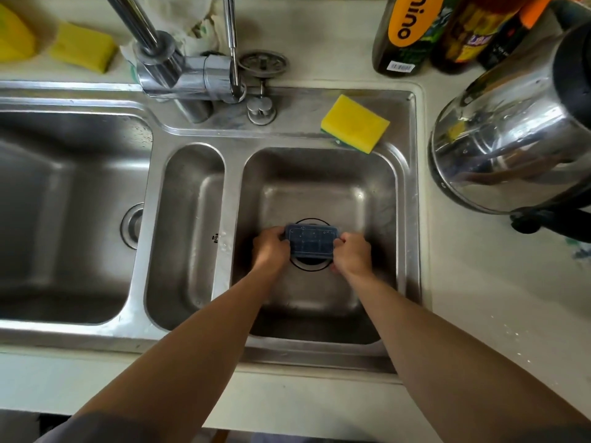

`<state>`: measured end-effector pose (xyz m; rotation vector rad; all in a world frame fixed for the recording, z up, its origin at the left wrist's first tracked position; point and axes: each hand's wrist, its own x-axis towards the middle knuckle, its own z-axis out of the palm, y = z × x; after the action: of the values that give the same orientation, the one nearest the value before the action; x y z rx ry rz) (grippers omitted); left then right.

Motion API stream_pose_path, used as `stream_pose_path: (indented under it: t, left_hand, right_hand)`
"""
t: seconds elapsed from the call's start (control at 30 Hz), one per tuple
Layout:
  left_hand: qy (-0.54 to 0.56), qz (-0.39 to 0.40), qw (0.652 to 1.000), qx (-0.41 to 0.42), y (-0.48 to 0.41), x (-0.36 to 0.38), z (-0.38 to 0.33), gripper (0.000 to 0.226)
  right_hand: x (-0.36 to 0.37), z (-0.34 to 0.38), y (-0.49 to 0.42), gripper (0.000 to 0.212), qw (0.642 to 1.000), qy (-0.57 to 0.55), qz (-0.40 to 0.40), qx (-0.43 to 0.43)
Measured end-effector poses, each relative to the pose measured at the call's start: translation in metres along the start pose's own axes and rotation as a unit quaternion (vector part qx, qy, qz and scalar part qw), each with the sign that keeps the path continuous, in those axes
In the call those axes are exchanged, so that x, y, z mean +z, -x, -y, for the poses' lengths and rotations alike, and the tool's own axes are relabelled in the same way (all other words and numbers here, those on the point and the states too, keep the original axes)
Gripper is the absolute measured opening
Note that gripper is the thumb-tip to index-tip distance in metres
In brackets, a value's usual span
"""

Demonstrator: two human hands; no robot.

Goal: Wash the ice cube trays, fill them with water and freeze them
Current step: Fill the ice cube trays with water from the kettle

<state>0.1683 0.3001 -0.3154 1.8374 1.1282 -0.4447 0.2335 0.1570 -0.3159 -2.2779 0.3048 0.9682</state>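
A small dark blue ice cube tray [311,242] with several square cells is held low inside the right basin of the steel sink [407,193], above its drain. My left hand [271,247] grips the tray's left end. My right hand [351,252] grips its right end with fingers curled over the edge. Both forearms reach in from the near counter edge. The tap's spout [231,43] stands behind the basins; no water is visibly running.
A yellow sponge [355,123] lies on the sink ledge at the back right. A steel kettle [511,139] stands on the counter to the right, with bottles [406,30] behind it. More yellow sponges [83,46] lie back left. A narrow middle basin and a large left basin [64,203] adjoin.
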Motion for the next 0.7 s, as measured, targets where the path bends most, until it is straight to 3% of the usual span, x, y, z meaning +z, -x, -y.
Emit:
stream_pose_path:
  t: [0.07,0.1,0.17,0.27,0.43,0.53,0.7]
  left_hand:
    - [0.002,0.0,1.0,-0.022,0.001,0.0,-0.001,0.018]
    - [0.012,-0.006,0.999,-0.039,0.003,-0.001,-0.003,0.021]
    - [0.053,-0.025,0.997,-0.057,0.009,-0.005,-0.008,0.037]
    - [0.096,-0.06,0.993,-0.018,0.022,-0.015,-0.021,0.055]
    - [0.018,-0.073,0.996,0.043,0.054,-0.034,-0.062,0.078]
    - [-0.025,-0.084,0.994,0.065,0.079,-0.044,-0.09,0.066]
    - [-0.084,-0.054,0.989,0.113,0.123,-0.058,-0.127,0.04]
  right_hand:
    - [-0.002,0.001,0.007,0.023,1.0,0.001,0.001,0.003]
    - [-0.003,0.001,0.012,0.022,1.0,0.0,0.003,-0.004]
    - [-0.009,0.002,0.029,0.02,0.999,-0.002,0.004,-0.043]
    - [-0.027,0.006,0.06,0.02,0.994,-0.013,0.009,-0.108]
    - [-0.079,0.024,0.102,0.02,0.986,0.025,0.036,-0.163]
    - [-0.113,0.033,0.127,0.03,0.982,0.016,0.04,-0.182]
    - [-0.157,0.046,0.153,0.049,0.969,0.046,-0.032,-0.241]
